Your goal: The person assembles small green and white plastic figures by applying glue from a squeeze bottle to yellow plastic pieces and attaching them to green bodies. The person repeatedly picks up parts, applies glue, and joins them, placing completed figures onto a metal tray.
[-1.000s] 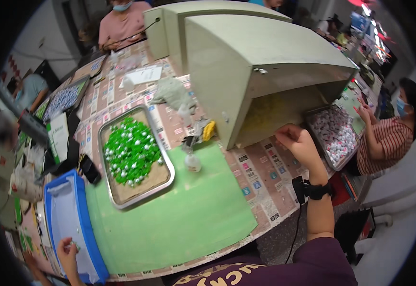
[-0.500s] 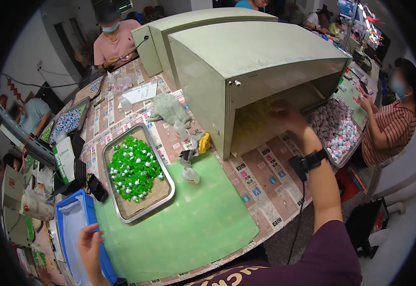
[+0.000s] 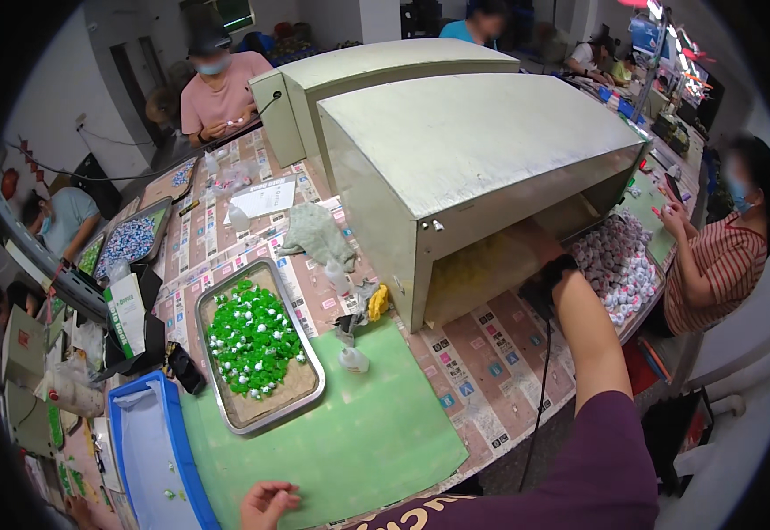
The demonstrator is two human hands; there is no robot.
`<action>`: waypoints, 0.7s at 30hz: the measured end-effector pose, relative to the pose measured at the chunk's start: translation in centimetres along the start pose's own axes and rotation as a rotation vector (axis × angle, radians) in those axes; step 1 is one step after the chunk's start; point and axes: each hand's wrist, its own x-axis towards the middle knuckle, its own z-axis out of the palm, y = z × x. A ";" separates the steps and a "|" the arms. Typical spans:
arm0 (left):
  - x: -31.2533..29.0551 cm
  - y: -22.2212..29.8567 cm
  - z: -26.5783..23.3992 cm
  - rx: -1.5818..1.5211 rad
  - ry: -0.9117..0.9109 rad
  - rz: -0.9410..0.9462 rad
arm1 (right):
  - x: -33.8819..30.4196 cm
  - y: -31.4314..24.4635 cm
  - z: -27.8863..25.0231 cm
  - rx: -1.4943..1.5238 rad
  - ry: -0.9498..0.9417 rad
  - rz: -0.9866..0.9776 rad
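My right arm reaches into the open front of a cream metal box-shaped hood (image 3: pixel 482 132). Only the back of my right hand (image 3: pixel 539 240) shows there, and its fingers are hidden inside. A black strap with a cable circles that wrist. Inside the hood is a yellowish lining (image 3: pixel 473 269). My left hand (image 3: pixel 268 505) hovers at the lower edge over the green mat (image 3: pixel 341 450), fingers loosely bent and apart, with nothing seen in them. Beyond it lies a metal tray (image 3: pixel 316 393) of small green pieces with white balls (image 3: pixel 252 340). A blue bin (image 3: pixel 192 468), white-lined, holds a few green pieces.
A small translucent bottle (image 3: pixel 353 359), a yellow cloth (image 3: pixel 378 303) and a grey rag (image 3: pixel 317 232) lie by the hood. A tray heaped with white-and-pink pieces (image 3: pixel 615 265) stands at the right, beside a person in stripes (image 3: pixel 720 265). Another person (image 3: pixel 222 93) sits across the table.
My left hand has moved right, from over the blue bin to the mat's near edge. My right hand has gone deeper into the hood. The view has tilted slightly.
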 end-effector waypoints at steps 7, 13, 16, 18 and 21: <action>-3.5 -1.0 0.4 -0.092 0.144 -0.156 | 2.1 -0.1 2.6 -0.040 0.055 0.094; -1.0 -0.2 1.7 -0.034 0.101 -0.087 | 2.3 -0.9 4.1 -0.025 0.097 0.114; -0.3 0.9 2.4 -0.085 0.064 -0.038 | 2.1 -0.9 4.2 -0.017 0.112 0.123; 0.1 0.5 1.8 -0.081 0.059 -0.010 | 1.9 -0.8 4.0 -0.011 0.121 0.132; 0.2 0.4 1.2 -0.069 0.070 0.022 | 1.7 -0.6 3.7 -0.005 0.129 0.145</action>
